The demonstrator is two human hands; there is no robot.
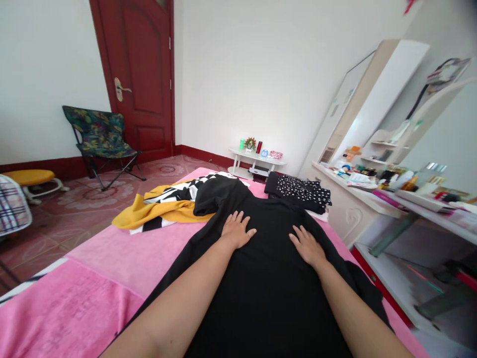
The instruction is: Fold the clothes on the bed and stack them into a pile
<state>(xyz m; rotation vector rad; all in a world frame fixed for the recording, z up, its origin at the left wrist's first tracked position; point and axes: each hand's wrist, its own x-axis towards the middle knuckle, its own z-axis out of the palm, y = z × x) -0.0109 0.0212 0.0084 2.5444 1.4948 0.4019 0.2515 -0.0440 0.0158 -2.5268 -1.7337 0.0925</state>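
A black garment (272, 288) with sleeves lies spread over the pink bed cover (145, 248), its neck end away from me. My left hand (236, 229) rests flat on its upper left part, fingers apart. On the upper right part lies my right hand (307, 244), also flat with spread fingers. Neither hand grips anything. Beyond my left hand is a loose heap with a mustard-yellow garment (167, 211) and a black-and-white patterned cloth (182, 191). Past the neck end sits a folded black garment with white dots (301, 191).
A dressing table (339, 199) crowded with bottles and small items stands along the right. At the back is a low white table (257, 156). A folding chair (100, 134) and a yellow-topped stool (32, 177) stand left, near a red door (137, 74).
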